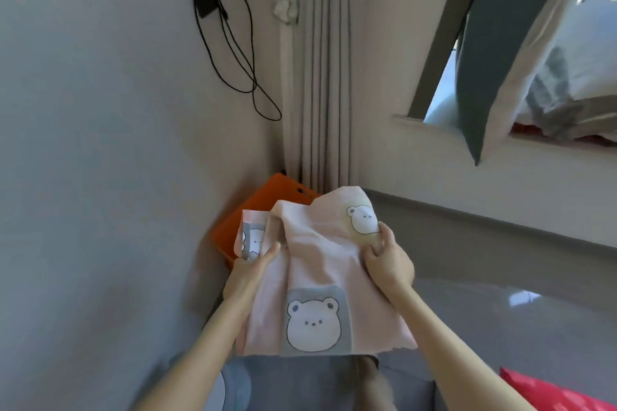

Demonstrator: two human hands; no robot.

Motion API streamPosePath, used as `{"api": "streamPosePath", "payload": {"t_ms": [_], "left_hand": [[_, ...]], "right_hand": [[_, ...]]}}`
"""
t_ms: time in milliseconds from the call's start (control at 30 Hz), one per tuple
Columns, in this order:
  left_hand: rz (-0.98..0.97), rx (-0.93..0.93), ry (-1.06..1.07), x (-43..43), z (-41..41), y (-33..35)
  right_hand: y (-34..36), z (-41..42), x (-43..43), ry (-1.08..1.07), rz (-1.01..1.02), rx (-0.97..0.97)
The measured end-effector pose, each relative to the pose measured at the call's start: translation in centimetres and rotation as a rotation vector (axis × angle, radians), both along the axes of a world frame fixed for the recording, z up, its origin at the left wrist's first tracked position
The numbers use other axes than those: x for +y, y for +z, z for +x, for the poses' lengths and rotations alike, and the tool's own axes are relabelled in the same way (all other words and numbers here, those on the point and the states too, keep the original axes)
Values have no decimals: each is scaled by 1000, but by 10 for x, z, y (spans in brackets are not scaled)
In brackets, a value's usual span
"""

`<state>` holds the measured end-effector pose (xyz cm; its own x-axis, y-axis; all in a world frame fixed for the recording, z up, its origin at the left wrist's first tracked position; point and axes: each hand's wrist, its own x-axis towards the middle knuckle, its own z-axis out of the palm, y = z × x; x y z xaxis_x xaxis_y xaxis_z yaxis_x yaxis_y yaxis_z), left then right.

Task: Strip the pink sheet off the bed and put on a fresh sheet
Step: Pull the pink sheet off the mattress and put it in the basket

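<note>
Pink sheet (314, 264), bear prints, bunched in a loose fold and held up in front of the person. Long axis runs from the body out toward the room corner; far edge points at the curtain (320, 77).

Left: grey wall, black charger and cables (233, 53). Orange box (263, 207) in the corner behind the sheet. Glossy grey floor (500, 294). Right: a grey pillow (494, 53) hangs over the window ledge; a red item (554, 390) sits at the bottom edge.

Left hand (248, 272) holds the sheet's left fold, fingers partly under cloth. Right hand (389, 264) pinches the right edge, fingers curled tight beside a bear print.
</note>
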<state>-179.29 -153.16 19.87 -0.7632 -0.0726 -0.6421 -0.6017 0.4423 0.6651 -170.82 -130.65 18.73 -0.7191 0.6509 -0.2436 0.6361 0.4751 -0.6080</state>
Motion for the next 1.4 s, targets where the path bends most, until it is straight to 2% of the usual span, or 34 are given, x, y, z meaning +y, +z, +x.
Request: {"api": "streamPosePath", "payload": {"t_ms": [200, 267, 433, 667, 833, 933, 1000, 1133, 1300, 1400], "left_hand": [[-19, -55, 268, 22, -86, -88], [-17, -64, 350, 30, -106, -99], [35, -152, 448, 38, -152, -141], [-14, -267, 602, 27, -228, -233], [-137, -416, 654, 18, -270, -302], [-303, -426, 456, 17, -266, -326], [-335, -391, 317, 21, -261, -333], [-344, -329, 211, 28, -258, -327], [-436, -257, -70, 43, -285, -290], [-377, -208, -159, 72, -307, -236]], "right_hand": [[-48, -141, 47, 351, -57, -168], [-66, -184, 54, 441, -59, -204], [-121, -281, 57, 645, 7, -297], [-222, -398, 35, 806, 109, -458], [-302, -450, 14, 906, 171, -607], [-332, -440, 10, 927, 25, -667], [-340, -426, 8, 918, -76, -726], [-335, -408, 3, 922, 46, -792], [-281, -413, 12, 987, 86, -621], [-215, -408, 28, 961, 49, -556]]}}
